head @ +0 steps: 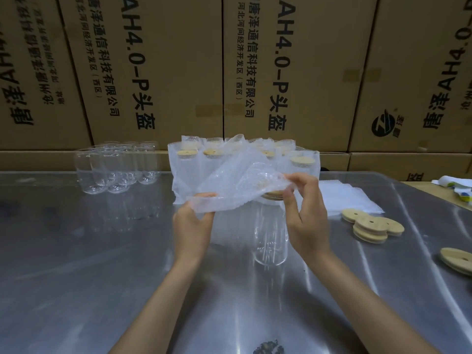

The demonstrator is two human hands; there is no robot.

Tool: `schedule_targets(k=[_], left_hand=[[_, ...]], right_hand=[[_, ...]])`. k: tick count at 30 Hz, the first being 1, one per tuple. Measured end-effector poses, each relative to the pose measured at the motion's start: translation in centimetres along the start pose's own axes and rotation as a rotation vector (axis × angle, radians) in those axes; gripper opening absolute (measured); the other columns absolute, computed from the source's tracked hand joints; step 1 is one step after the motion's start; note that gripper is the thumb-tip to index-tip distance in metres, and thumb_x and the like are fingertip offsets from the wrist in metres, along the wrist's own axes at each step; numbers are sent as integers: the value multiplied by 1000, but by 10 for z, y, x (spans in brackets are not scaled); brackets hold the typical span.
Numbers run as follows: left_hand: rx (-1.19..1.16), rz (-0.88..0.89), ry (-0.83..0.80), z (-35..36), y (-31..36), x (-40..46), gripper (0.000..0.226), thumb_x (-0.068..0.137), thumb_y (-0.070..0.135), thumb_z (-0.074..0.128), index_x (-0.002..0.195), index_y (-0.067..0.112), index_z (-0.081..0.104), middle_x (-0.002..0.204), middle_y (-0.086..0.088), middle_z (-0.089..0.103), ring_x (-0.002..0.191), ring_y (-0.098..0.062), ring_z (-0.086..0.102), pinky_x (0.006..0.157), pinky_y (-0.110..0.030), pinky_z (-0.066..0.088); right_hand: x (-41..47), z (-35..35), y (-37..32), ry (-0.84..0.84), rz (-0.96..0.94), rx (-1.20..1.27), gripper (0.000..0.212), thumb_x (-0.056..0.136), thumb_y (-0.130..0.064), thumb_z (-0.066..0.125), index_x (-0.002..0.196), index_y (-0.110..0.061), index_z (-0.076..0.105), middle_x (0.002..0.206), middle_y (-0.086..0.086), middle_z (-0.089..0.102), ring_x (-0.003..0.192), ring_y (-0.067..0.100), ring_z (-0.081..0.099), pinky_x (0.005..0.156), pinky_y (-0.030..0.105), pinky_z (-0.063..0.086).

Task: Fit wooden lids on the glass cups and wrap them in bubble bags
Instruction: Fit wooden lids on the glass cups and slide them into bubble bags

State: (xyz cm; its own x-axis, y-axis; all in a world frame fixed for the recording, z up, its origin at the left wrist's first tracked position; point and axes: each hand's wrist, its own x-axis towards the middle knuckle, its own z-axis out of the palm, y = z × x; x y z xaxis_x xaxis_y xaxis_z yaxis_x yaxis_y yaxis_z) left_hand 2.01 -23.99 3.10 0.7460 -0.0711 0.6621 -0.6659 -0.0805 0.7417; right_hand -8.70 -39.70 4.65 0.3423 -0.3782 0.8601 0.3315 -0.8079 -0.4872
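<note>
A clear glass cup (269, 238) with a wooden lid (273, 194) on top stands upright on the metal table, between my two hands. Above it I hold a bubble bag (237, 185) flat and slightly lifted. My left hand (192, 226) pinches the bag's near left edge. My right hand (305, 213) pinches its right corner beside the lid. The bag partly hides the lid.
Several wrapped, lidded cups (245, 159) stand behind the bag. Bare glass cups (115, 169) cluster at the back left. Loose wooden lids (371, 226) and a stack of bubble bags (347, 198) lie at the right. Cardboard boxes (281, 72) wall off the back of the metal table (76, 277).
</note>
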Motion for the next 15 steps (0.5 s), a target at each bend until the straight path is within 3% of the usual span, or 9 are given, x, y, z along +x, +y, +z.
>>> schedule_targets(k=[4, 6, 7, 9, 11, 13, 15], left_hand=[[23, -128, 141, -4, -4, 3, 23, 77, -1, 66, 76, 22, 66, 68, 11, 63, 62, -9, 56, 56, -10, 39], [21, -218, 262, -9, -7, 6, 21, 75, -2, 62, 79, 19, 61, 67, 9, 59, 64, -18, 53, 58, -18, 42], [31, -250, 312, -12, -8, 7, 20, 75, -1, 62, 84, 18, 60, 68, 8, 57, 66, -21, 54, 62, -27, 44], [84, -259, 350, -15, -7, 8, 23, 77, 4, 62, 94, 20, 58, 66, 9, 53, 70, -23, 55, 58, -30, 39], [193, -200, 262, -15, -8, 6, 33, 77, 4, 61, 103, 25, 58, 65, 8, 51, 70, -21, 54, 55, -29, 34], [333, -136, 57, -11, -9, 1, 36, 79, 8, 62, 110, 27, 60, 68, 8, 54, 74, -18, 55, 58, -30, 35], [500, -145, -187, -6, -11, -5, 36, 83, 21, 64, 118, 28, 60, 85, 7, 62, 87, -19, 59, 68, -32, 42]], right_hand=[[-4, -2, 7, -155, 85, 13, 53, 84, -51, 58, 127, -35, 32, 125, -24, 46, 117, 1, 48, 88, 4, 35], [-6, -2, 10, -232, 118, -9, 68, 77, -60, 62, 132, -39, 28, 129, -29, 39, 118, 1, 47, 91, 18, 43], [-7, -2, 10, -254, 133, -30, 73, 76, -60, 67, 134, -39, 27, 129, -27, 38, 114, 1, 49, 90, 28, 48], [-8, -1, 10, -272, 162, -69, 76, 75, -56, 72, 134, -42, 27, 125, -25, 42, 104, 1, 54, 84, 40, 55], [-6, 0, 9, -264, 174, -82, 70, 74, -57, 72, 128, -46, 28, 115, -33, 44, 98, 1, 57, 79, 41, 56], [-6, -1, 7, -224, 196, -57, 66, 72, -59, 73, 121, -49, 30, 111, -37, 45, 97, 1, 58, 77, 38, 57], [-6, -3, 7, -161, 235, -10, 65, 68, -61, 74, 116, -49, 32, 109, -36, 47, 98, 0, 59, 76, 30, 55]])
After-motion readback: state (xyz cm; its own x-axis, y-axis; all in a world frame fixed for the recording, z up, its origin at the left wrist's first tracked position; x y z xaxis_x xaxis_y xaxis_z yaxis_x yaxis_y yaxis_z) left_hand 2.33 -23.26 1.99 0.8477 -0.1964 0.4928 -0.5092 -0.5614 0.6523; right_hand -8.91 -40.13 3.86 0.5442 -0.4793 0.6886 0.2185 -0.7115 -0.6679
